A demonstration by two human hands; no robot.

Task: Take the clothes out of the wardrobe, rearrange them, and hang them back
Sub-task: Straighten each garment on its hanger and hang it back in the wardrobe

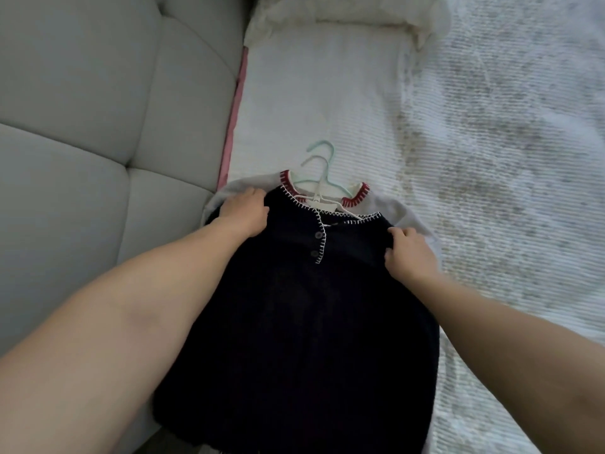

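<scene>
Navy knit fills the middle of my view, and both hands are on it. My left hand (pixel 244 209) has its fingers curled over the left shoulder of the navy cardigan (pixel 294 309), gripping the fabric there. My right hand (pixel 409 253) sits at the right shoulder with fingers bent and fingertips pressing into the knit — it reads as a pinch of the fabric, though I cannot see the thumb clearly.

The cardigan lies flat on the bed (pixel 507 158), close to its left edge, hem towards me, with white blanket stitching round the neckline and two buttons down the placket. Under it a light grey garment with red-stitched collar (pixel 355 198) pokes out at both shoulders, so at least two pieces are stacked here. Two mint hanger hooks (pixel 319 162) and a white hanger (pixel 319 199) stick out past the necklines, pointing towards the pillow (pixel 343 11) at the head of the bed. A grey padded headboard (pixel 98 126) runs along the left edge.

My judgement: the clothes are out of the wardrobe and I am in the rearranging stage — squaring this cardigan on its hanger. Hanging everything back is left, and the wardrobe is not in view.
</scene>
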